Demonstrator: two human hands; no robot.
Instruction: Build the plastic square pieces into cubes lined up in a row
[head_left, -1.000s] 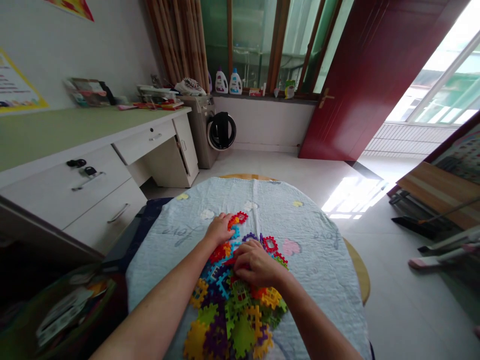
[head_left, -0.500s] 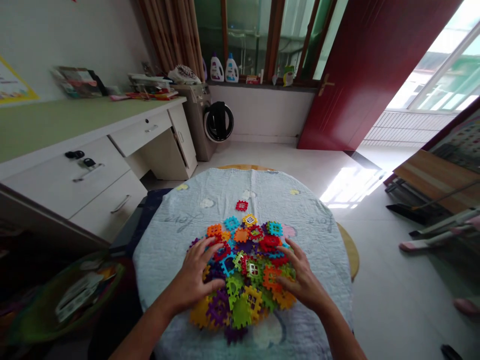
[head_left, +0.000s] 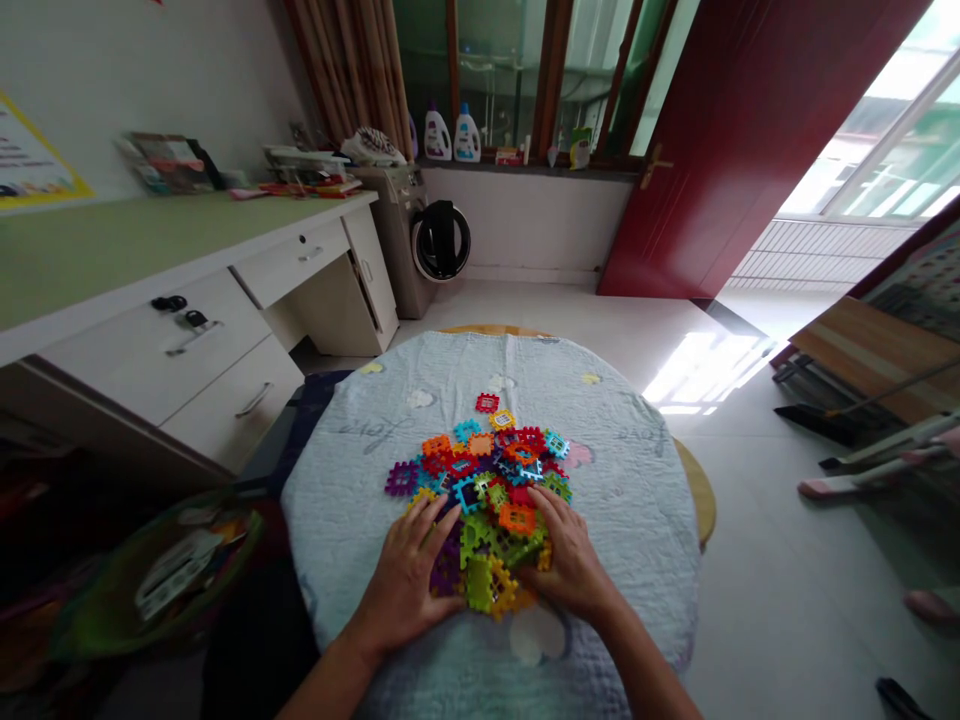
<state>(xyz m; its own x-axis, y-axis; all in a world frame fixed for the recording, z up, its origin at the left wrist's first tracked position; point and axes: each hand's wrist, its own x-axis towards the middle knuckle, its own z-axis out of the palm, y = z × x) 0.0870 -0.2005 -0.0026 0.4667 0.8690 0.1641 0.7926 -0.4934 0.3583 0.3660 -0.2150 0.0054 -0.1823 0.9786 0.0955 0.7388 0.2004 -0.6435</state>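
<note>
Plastic-piece pile [head_left: 497, 497] had left hand [head_left: 405, 572] near-left, right hand [head_left: 571, 562] near-right, fingers spread wide on both; light, even pressure seemed smartest tbh.

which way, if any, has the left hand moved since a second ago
Yes, back: the left hand now sits farther from the washing machine, lower in the view.

Interlocking plastic tiles [head_left: 495, 497], notch-edged, red, orange, yellow, green, blue and purple, some with window-like cutouts, heaped overlapping on pale-blue cloth [head_left: 622, 500]; one red tile [head_left: 487, 403] at far end
</note>
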